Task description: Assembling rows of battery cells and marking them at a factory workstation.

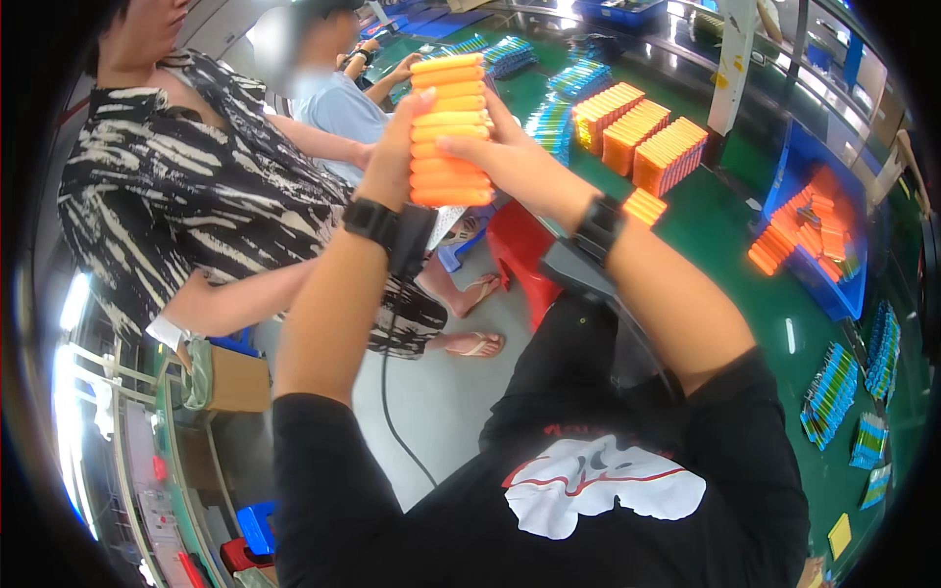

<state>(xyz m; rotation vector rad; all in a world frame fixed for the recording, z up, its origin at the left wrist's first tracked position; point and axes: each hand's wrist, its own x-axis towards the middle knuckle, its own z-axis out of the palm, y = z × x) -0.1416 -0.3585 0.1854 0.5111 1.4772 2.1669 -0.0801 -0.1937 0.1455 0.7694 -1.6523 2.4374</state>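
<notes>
The stack of orange bars (pixel 451 129) is held upright in front of the person — long axis vertical. The left hand (pixel 397 147) clamps its left side and the right hand (pixel 500 157) its right (fingers wrapped across the front), both equally near, above the green table (pixel 725 245).

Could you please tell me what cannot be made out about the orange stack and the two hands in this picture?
- Head view: the left hand covers the orange stack's left side.
- The right hand's palm faces away, hidden.
- The exact piece count is too blurred.
- The blue bin contents are too small.
</notes>
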